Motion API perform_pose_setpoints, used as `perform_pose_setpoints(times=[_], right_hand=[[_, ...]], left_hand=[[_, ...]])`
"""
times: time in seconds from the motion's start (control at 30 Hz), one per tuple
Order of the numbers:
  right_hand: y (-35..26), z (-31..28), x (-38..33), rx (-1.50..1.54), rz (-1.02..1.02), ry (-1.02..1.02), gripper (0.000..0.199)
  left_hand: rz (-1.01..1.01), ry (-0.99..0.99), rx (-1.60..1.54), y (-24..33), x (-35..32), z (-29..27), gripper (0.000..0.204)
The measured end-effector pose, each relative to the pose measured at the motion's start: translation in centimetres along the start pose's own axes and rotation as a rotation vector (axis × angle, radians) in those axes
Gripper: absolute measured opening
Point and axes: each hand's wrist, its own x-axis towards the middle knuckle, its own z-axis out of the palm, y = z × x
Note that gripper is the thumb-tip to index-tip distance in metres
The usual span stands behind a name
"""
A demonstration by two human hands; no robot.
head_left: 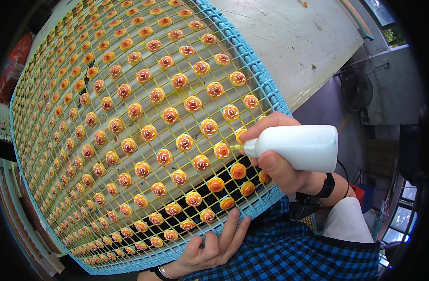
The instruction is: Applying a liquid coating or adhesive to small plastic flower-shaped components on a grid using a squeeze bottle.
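Note:
My right hand (282,171) is wrapped round a white squeeze bottle (303,147), tipped with its narrow yellowish nozzle pointing left. The nozzle tip is at a small orange-and-yellow rose-shaped piece (221,151); whether it touches cannot be told. Many such roses sit in rows on a yellow mesh rack with a light-blue woven rim (257,64). Most nearby roses carry white strokes. Several by the near right corner, such as one plain rose (238,171), show none. My left hand (213,247) holds the rack's near rim, its fingers curled up against the edge.
The rack lies tilted over a pale, stained table (294,42), whose surface shows beyond the right rim. A black fan (356,90) stands farther right. My blue-and-black checked clothing (289,248) is close against the rack's near edge. Red bags (18,49) lie at the far left.

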Motion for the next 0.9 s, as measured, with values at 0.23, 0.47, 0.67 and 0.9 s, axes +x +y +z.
perform_pose_setpoints(times=[0.23, 0.47, 0.67, 0.9], right_hand=[[0.08, -0.13, 0.11, -0.041, -0.043, 0.003, 0.012], [-0.33, -0.32, 0.02, 0.037, 0.038, -0.019, 0.012], [-0.33, -0.41, 0.13, -0.032, 0.044, -0.058, 0.025], [-0.51, -0.38, 0.1, 0.007, 0.048, -0.032, 0.01]], left_hand=[[0.006, -0.006, -0.003, -0.07, -0.01, -0.04, 0.032], [0.005, -0.005, -0.002, -0.04, -0.07, -0.04, 0.032], [0.013, 0.008, -0.01, -0.55, 0.3, -0.07, 0.032], [0.007, -0.005, 0.0, -0.03, -0.01, -0.03, 0.032]])
